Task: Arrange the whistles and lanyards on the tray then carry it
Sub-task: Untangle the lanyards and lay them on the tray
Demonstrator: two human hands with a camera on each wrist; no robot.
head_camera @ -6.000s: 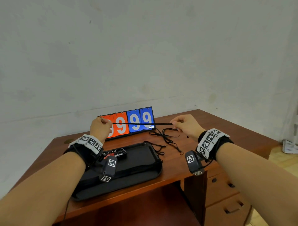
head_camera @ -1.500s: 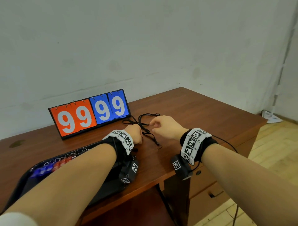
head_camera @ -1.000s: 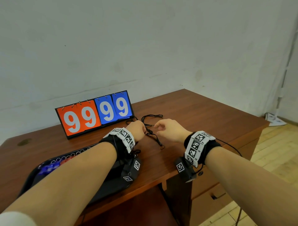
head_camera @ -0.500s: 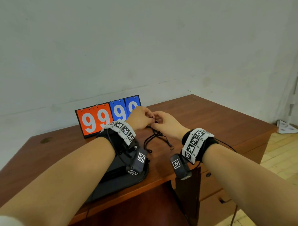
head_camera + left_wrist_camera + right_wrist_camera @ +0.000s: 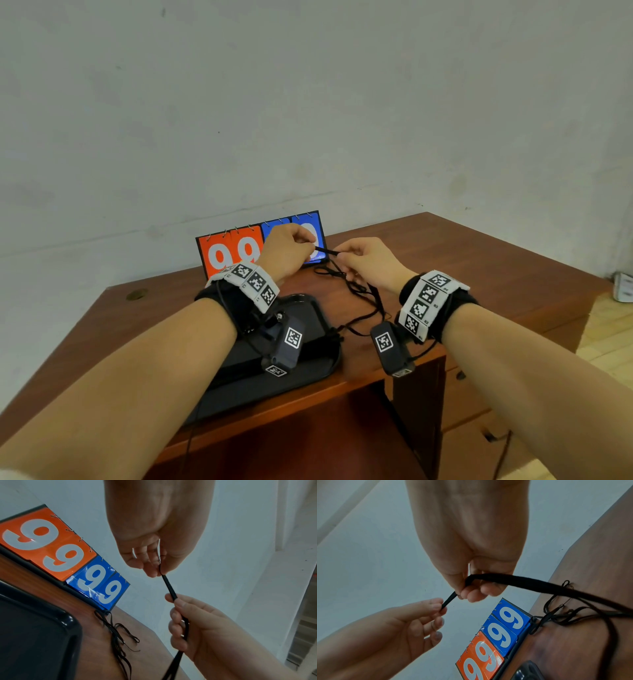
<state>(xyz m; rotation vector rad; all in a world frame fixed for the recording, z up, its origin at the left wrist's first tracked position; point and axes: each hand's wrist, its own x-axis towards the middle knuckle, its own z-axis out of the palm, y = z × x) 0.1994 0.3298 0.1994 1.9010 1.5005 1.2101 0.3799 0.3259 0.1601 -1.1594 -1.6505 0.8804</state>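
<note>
A black lanyard (image 5: pixel 326 251) is stretched short between my two hands, above the desk in front of the scoreboard. My left hand (image 5: pixel 310 240) pinches its end (image 5: pixel 169 587) between thumb and fingertip. My right hand (image 5: pixel 343 261) grips the strap (image 5: pixel 522 580) a little further along, and the rest trails down to the desk. More black lanyards (image 5: pixel 361 293) lie tangled on the wood under my right hand. The black tray (image 5: pixel 313 346) sits on the desk under my left wrist. My left arm hides most of it, and no whistles show.
An orange and blue flip scoreboard (image 5: pixel 233 251) reading 99 99 stands at the back of the wooden desk (image 5: pixel 479 260), against the white wall. Drawers (image 5: pixel 469 394) lie under the desk's right side. Light floor shows at the far right.
Both hands have risen from the lanyard pile with one lanyard. They met half a second ago and have now drawn slightly apart, pulling a short length taut.
</note>
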